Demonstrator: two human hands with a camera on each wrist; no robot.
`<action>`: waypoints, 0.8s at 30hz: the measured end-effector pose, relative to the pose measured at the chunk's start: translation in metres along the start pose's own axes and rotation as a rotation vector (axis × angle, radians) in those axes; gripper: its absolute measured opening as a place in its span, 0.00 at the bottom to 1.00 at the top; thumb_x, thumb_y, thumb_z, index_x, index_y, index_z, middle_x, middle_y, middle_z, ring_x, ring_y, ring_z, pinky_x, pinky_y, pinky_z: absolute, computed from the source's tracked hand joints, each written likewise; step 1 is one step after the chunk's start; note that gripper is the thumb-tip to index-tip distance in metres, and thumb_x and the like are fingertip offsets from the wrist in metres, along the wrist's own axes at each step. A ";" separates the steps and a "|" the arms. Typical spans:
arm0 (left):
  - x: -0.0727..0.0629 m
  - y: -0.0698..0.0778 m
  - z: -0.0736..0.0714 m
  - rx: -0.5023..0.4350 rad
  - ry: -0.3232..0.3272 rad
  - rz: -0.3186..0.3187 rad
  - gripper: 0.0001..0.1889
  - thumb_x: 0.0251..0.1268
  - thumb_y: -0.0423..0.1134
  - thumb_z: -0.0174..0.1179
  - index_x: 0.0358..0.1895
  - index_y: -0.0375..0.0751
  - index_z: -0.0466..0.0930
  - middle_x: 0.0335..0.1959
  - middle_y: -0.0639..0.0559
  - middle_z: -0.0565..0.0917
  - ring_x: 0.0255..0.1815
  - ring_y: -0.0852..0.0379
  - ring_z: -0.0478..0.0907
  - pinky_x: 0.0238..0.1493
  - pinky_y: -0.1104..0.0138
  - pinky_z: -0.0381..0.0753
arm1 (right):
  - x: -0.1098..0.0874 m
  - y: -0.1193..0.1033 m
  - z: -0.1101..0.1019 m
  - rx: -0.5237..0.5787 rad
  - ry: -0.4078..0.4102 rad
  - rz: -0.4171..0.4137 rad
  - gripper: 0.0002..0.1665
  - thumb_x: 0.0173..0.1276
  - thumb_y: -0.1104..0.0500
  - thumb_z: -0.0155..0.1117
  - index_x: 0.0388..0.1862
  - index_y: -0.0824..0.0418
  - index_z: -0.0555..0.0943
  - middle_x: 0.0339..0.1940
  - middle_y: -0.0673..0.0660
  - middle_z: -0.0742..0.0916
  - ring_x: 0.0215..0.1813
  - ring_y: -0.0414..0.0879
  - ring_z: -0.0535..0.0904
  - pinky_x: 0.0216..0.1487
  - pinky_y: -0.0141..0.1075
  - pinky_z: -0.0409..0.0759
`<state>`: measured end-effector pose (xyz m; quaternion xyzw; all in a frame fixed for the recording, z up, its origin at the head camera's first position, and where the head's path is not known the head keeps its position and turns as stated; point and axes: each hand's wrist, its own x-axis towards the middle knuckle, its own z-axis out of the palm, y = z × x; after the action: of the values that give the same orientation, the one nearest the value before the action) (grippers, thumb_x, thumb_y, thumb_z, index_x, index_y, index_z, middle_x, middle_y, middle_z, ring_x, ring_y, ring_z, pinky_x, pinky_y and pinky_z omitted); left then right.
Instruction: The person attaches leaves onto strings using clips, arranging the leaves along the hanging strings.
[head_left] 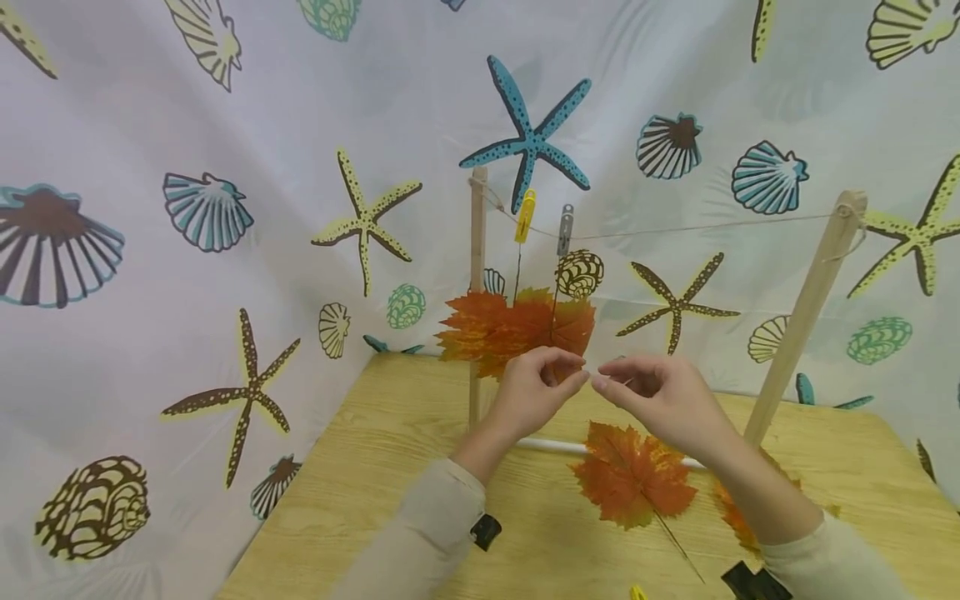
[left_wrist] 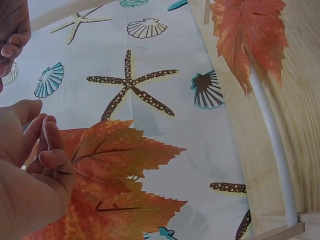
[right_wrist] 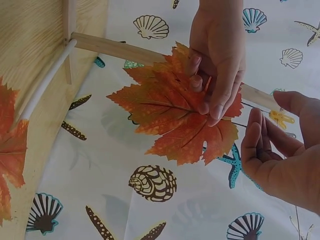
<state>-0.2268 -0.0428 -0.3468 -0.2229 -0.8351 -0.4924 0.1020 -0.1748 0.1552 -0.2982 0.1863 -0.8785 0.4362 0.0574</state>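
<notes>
Two orange maple leaves [head_left: 487, 333] hang stem-up from a string [head_left: 697, 227], one stem under a yellow clothespin [head_left: 526, 217], the other under a grey clothespin [head_left: 565, 229]. My left hand [head_left: 534, 396] is just in front of their lower part, its fingers loosely bent. Facing it, fingertips close together, is my right hand [head_left: 671, 404]. In the right wrist view, a gap shows between the thumb and fingers of the right hand [right_wrist: 285, 155], near the stems. I see nothing clearly held by either hand. A tiny grey bit by the right fingers is too small to identify.
Wooden posts [head_left: 806, 308] carry the string left and right, with a white rod [head_left: 551, 445] low between them. On the wooden table [head_left: 337, 500] lies a maple leaf [head_left: 637, 475]; another [head_left: 738, 512] is partly behind my right forearm. A yellow clip [head_left: 637, 592] shows at the bottom edge.
</notes>
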 end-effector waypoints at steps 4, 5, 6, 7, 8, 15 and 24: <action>0.000 -0.002 0.006 -0.012 -0.017 0.002 0.10 0.69 0.45 0.64 0.48 0.48 0.87 0.41 0.55 0.86 0.25 0.61 0.70 0.27 0.72 0.71 | -0.004 0.006 0.000 0.007 0.004 -0.002 0.21 0.70 0.46 0.67 0.52 0.58 0.86 0.34 0.52 0.90 0.29 0.44 0.81 0.30 0.35 0.78; 0.001 -0.003 0.007 -0.016 -0.019 0.004 0.10 0.69 0.45 0.64 0.48 0.48 0.87 0.41 0.54 0.86 0.25 0.61 0.70 0.27 0.72 0.71 | -0.004 0.006 0.000 0.008 0.005 0.001 0.21 0.70 0.46 0.67 0.52 0.59 0.86 0.35 0.52 0.90 0.29 0.44 0.81 0.30 0.35 0.78; 0.001 -0.003 0.008 -0.017 -0.020 0.005 0.10 0.69 0.45 0.64 0.48 0.48 0.87 0.41 0.54 0.86 0.24 0.61 0.70 0.26 0.72 0.70 | -0.005 0.007 0.000 0.009 0.006 0.006 0.22 0.70 0.45 0.67 0.53 0.59 0.86 0.35 0.52 0.90 0.29 0.44 0.81 0.30 0.35 0.78; 0.001 -0.003 0.009 -0.019 -0.022 0.005 0.10 0.69 0.45 0.64 0.48 0.48 0.87 0.41 0.54 0.86 0.24 0.61 0.69 0.26 0.73 0.70 | -0.005 0.008 0.000 0.010 0.007 0.011 0.22 0.70 0.45 0.66 0.53 0.59 0.86 0.36 0.52 0.90 0.30 0.44 0.81 0.30 0.35 0.78; 0.001 -0.002 0.010 -0.021 -0.024 0.004 0.10 0.69 0.44 0.64 0.48 0.48 0.87 0.41 0.54 0.86 0.23 0.61 0.69 0.25 0.73 0.69 | -0.006 0.008 0.000 0.010 0.008 0.015 0.22 0.70 0.45 0.66 0.53 0.59 0.86 0.36 0.52 0.89 0.29 0.44 0.80 0.29 0.35 0.78; -0.001 -0.003 0.016 -0.028 -0.061 -0.009 0.10 0.69 0.46 0.64 0.48 0.48 0.87 0.40 0.54 0.86 0.24 0.61 0.69 0.26 0.72 0.71 | -0.011 0.013 0.002 0.009 0.013 0.034 0.22 0.69 0.45 0.67 0.52 0.59 0.86 0.33 0.52 0.89 0.28 0.43 0.79 0.28 0.35 0.77; -0.008 -0.009 0.026 -0.025 -0.103 -0.027 0.11 0.69 0.47 0.63 0.49 0.49 0.87 0.40 0.55 0.86 0.23 0.61 0.71 0.26 0.71 0.73 | -0.021 0.018 0.005 0.000 0.025 0.102 0.23 0.69 0.43 0.66 0.53 0.57 0.86 0.37 0.53 0.90 0.33 0.44 0.83 0.31 0.35 0.79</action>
<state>-0.2224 -0.0261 -0.3696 -0.2379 -0.8361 -0.4919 0.0495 -0.1617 0.1665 -0.3203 0.1359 -0.8861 0.4407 0.0462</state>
